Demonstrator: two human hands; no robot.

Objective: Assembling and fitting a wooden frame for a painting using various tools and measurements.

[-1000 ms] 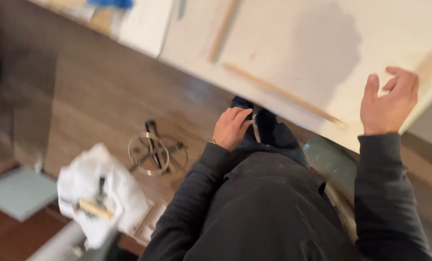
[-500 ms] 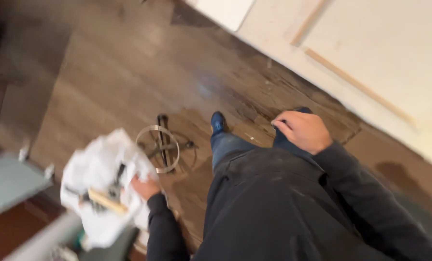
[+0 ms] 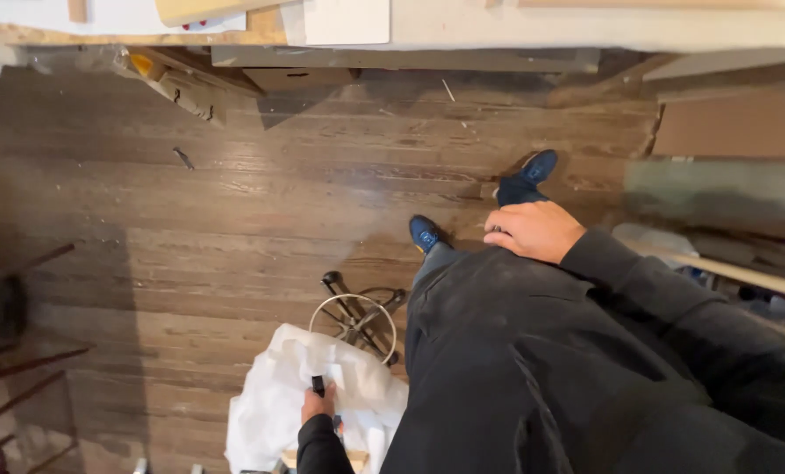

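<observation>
At the lower centre of the frame, the person's left hand (image 3: pixel 318 405) closes around a small dark tool (image 3: pixel 318 384) on crumpled white sheeting (image 3: pixel 269 412) over a stool (image 3: pixel 354 316), while the right hand (image 3: pixel 533 230) rests loosely curled and empty on the thigh.

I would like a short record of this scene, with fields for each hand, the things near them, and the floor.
left hand: low in the picture, closed around a small dark object, over a white crumpled sheet
right hand: resting on the person's own thigh, holding nothing
near the left hand: metal ring stool base
feet: blue shoes
floor: dark wooden boards
</observation>
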